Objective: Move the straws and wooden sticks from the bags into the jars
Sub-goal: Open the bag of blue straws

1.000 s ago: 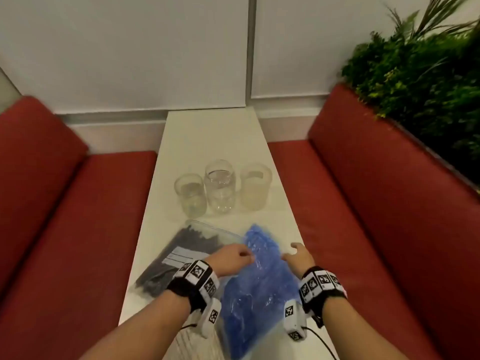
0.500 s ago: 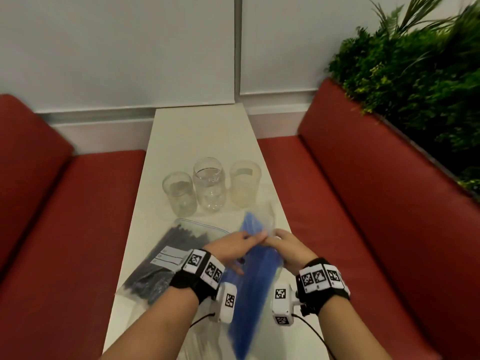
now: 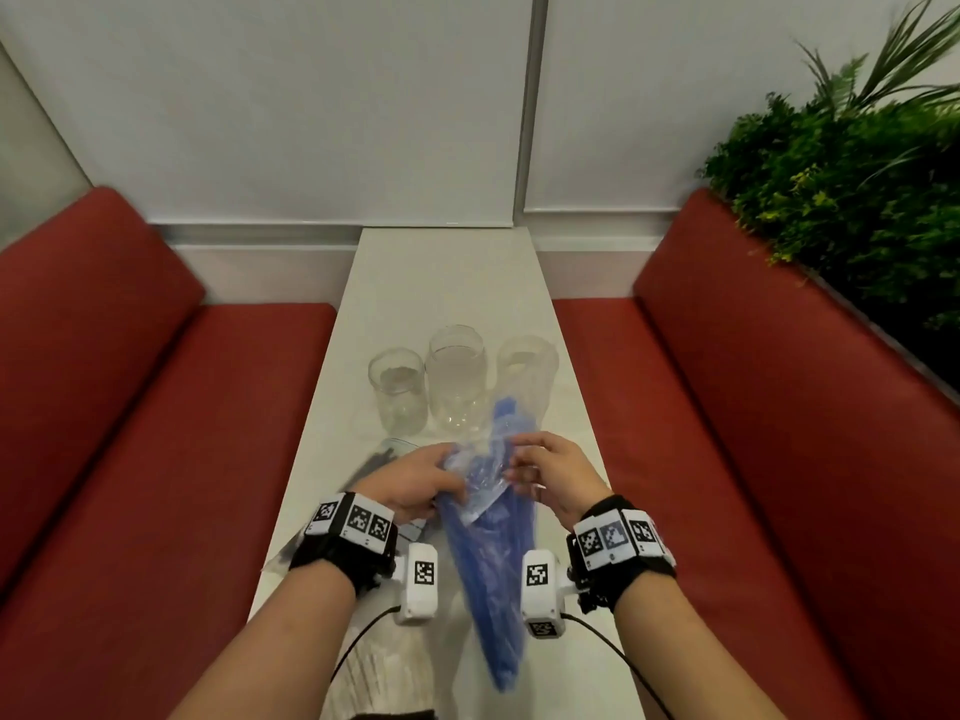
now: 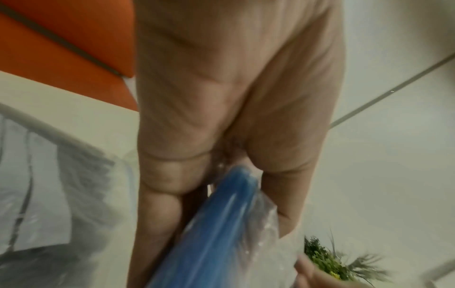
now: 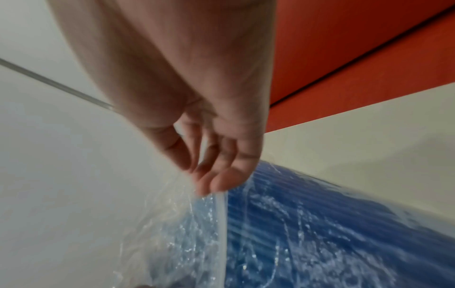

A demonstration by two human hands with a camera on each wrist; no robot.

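A clear bag of blue straws point(image 3: 491, 553) hangs lifted above the white table point(image 3: 447, 272), its top end raised toward the jars. My left hand point(image 3: 415, 480) grips the bag's left side near the top, fingers curled round it point(image 4: 221, 224). My right hand point(image 3: 545, 470) pinches the bag's clear top edge point(image 5: 211, 196) between thumb and fingers. Three empty clear jars stand in a row beyond: a small one point(image 3: 397, 389), a taller one point(image 3: 457, 379) and a right one point(image 3: 527, 366) partly behind the bag. A second bag with black straws point(image 3: 374, 465) lies under my left hand.
Red bench seats point(image 3: 171, 459) flank the narrow table on both sides. A green plant hedge point(image 3: 852, 200) rises behind the right backrest. A pale bag point(image 3: 374, 662) lies at the table's near end below my wrists. White wall panels close the far end.
Both hands closed on the blue straw bag and lifted it off the table; it now hangs bunched and upright between them. The head view shifted slightly.
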